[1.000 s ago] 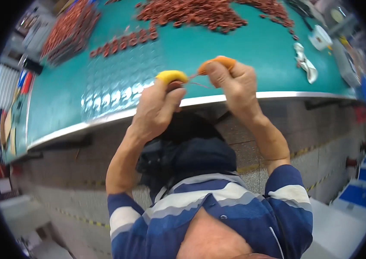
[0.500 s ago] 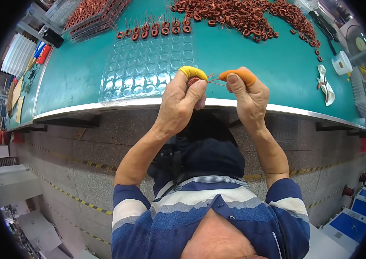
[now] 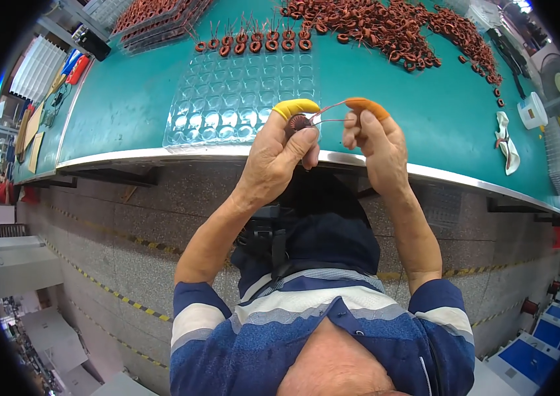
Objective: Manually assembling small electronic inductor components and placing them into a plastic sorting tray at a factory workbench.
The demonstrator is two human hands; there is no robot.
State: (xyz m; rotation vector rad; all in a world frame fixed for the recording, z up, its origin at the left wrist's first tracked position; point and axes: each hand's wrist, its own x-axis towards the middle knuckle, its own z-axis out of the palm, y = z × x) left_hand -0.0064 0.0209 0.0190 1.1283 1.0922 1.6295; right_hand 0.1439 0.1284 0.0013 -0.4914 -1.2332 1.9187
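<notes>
- Head view: left hand [image 3: 273,152] clamped on a dark reddish wound ring [image 3: 298,124], thumb against one side, index finger over the top. Yellow finger cover [image 3: 296,107] on that index finger.
- Thin reddish wire leads [image 3: 328,108] run from the ring to the right, spread apart, across the gap between the hands.
- Right hand [image 3: 385,148] just right of the grip, fingers curled, orange finger cover [image 3: 367,107] on the index finger. Upper lead reaches the orange tip, lower one the curled fingers; cannot tell whether thumb and finger are pinched together on either.
- Left of the grip and slightly beyond: clear tray [image 3: 244,86] with round pockets, flat on the green table [image 3: 128,105].
- Along the tray's far edge: rows of wound rings [image 3: 271,45], leads sticking up.
- Well right of the grip: crumpled white cloth-like piece [image 3: 507,145]; beyond it, a white tub [image 3: 532,110].
- Beyond the grip, toward the right: large loose heap of similar rings [image 3: 379,30].
- Far left of the grip: stacked trays [image 3: 155,26] full of reddish parts.
</notes>
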